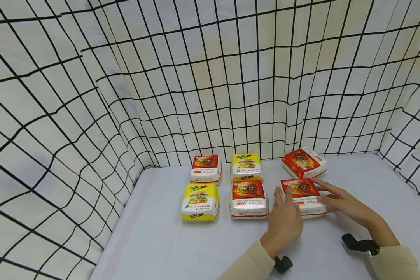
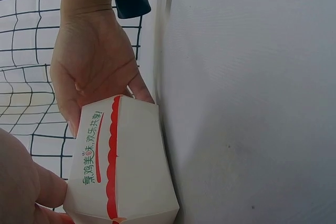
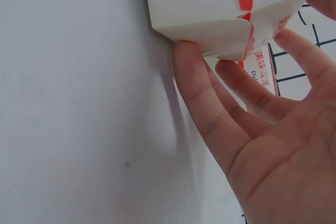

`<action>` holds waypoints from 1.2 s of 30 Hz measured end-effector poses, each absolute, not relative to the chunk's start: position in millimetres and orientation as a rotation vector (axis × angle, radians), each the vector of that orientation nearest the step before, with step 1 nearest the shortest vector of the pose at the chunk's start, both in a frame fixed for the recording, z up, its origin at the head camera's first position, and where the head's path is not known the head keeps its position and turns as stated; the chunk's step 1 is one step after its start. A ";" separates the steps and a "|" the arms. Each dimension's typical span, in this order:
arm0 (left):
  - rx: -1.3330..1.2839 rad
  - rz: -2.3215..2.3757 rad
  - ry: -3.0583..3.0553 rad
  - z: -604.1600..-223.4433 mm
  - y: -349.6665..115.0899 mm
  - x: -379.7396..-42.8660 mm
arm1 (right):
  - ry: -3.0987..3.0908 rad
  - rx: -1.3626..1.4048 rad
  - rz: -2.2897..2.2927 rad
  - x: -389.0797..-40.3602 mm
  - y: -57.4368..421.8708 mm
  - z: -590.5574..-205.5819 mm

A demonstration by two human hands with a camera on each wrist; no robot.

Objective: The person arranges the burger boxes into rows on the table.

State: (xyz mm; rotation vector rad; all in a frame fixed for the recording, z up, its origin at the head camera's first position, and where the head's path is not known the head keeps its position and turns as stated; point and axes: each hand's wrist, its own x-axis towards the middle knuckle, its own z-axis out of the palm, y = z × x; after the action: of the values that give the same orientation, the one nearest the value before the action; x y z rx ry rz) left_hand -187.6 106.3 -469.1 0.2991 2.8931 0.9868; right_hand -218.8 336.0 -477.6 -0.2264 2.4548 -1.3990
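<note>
Both hands are at a red-and-white burger box [image 1: 300, 196] in the front row at the right. My left hand [image 1: 284, 219] touches its left side, the fingers reaching over the top edge. On the opposite side, my right hand [image 1: 350, 206] rests its extended fingertips against the box, as the right wrist view also shows. The left wrist view shows the white side of the box [image 2: 139, 156], with scalloped red trim. Just left of the left hand sits another red-and-white box [image 1: 249, 199]. A tilted red box [image 1: 304, 161] lies behind the touched one.
A yellow burger box [image 1: 200, 202] stands front left. Behind are a red-and-white box [image 1: 205, 169] and a yellow box [image 1: 246, 166]. The white table [image 1: 154, 233] ends at a white wall covered with black netting [image 1: 210, 97].
</note>
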 end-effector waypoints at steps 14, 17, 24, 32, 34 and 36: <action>0.303 0.983 2.892 -468.1 104.4 -188.6 | 2.453 -0.217 -1.386 -218.4 333.6 -475.6; 0.309 0.988 2.893 -467.3 104.3 -188.1 | 2.452 -0.223 -1.392 -218.5 333.7 -476.1; 0.310 0.985 2.887 -466.8 104.5 -188.4 | 2.457 -0.216 -1.390 -218.5 335.1 -475.9; 0.313 0.988 2.880 -466.3 103.0 -188.3 | 2.455 -0.237 -1.413 -219.5 334.0 -479.0; 0.310 0.991 2.871 -465.6 103.1 -188.0 | 2.456 -0.245 -1.420 -219.8 333.8 -479.9; 0.306 0.992 2.865 -465.1 102.9 -187.6 | 2.454 -0.248 -1.428 -219.8 334.2 -480.4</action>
State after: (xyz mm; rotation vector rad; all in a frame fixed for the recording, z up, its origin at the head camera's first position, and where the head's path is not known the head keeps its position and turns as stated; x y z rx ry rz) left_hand -187.6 102.9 -465.1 0.3061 2.8654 0.9922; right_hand -219.8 334.2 -480.4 -0.2482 2.4544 -1.4279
